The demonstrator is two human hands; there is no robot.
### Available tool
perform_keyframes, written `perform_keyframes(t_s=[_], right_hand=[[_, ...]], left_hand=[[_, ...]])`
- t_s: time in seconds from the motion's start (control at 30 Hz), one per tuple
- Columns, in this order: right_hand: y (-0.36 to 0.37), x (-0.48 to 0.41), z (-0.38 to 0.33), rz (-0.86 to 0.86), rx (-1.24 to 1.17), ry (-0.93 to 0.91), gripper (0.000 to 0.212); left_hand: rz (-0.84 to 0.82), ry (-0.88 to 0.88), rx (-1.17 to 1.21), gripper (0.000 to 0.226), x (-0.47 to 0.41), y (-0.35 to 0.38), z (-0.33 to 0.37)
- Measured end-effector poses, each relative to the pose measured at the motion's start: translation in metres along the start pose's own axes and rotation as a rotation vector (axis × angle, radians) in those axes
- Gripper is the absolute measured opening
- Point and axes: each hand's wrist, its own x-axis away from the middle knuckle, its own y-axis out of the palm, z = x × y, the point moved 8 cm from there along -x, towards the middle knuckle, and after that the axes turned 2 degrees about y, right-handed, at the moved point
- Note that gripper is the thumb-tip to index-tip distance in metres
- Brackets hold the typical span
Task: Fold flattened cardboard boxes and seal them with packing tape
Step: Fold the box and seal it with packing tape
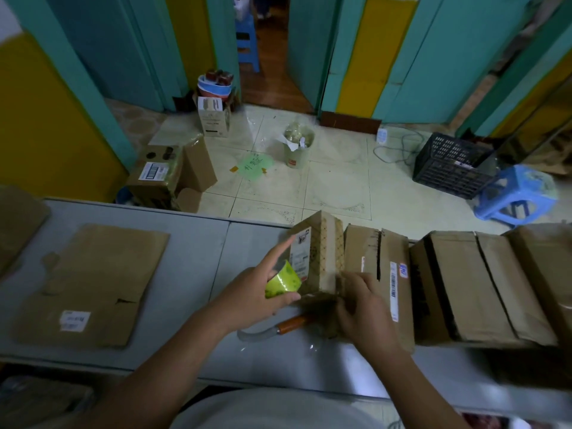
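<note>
A small cardboard box (322,255) with a white label stands upright on the grey table (192,243). My left hand (260,292) grips a yellow-green roll of packing tape (281,281) against the box's left side, index finger stretched up along the label. My right hand (365,308) holds the box's lower right corner, fingers curled on the cardboard. A flattened cardboard box (96,283) lies on the table at left.
A knife (278,329) with an orange handle lies under my hands. Several folded boxes (464,283) line the table's right side. Beyond the table edge: open boxes (167,171), a bin (298,147), a black crate (452,165), a blue stool (517,196).
</note>
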Motion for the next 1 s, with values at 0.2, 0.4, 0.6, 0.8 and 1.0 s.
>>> perform_keyframes(t_s=[0.2, 0.4, 0.6, 0.8, 1.0], right_hand=[[-0.027, -0.006, -0.046, 0.041, -0.193, -0.058, 0.037], [-0.006, -0.025, -0.089, -0.184, -0.196, -0.073, 0.036], [-0.014, -0.024, -0.097, -0.049, -0.183, -0.064, 0.017], [-0.015, -0.024, -0.095, -0.044, -0.255, -0.003, 0.013], [-0.012, -0.032, -0.090, -0.103, -0.284, 0.035, 0.010]], left_hand=[[-0.068, 0.024, -0.119, 0.109, -0.005, 0.010, 0.014], [-0.083, 0.109, -0.349, 0.115, -0.010, 0.015, 0.025], [-0.034, 0.121, -0.417, 0.112, -0.008, 0.007, 0.025], [-0.039, 0.101, -0.387, 0.112, -0.009, 0.004, 0.024], [-0.073, 0.082, -0.312, 0.111, -0.011, 0.005, 0.020]])
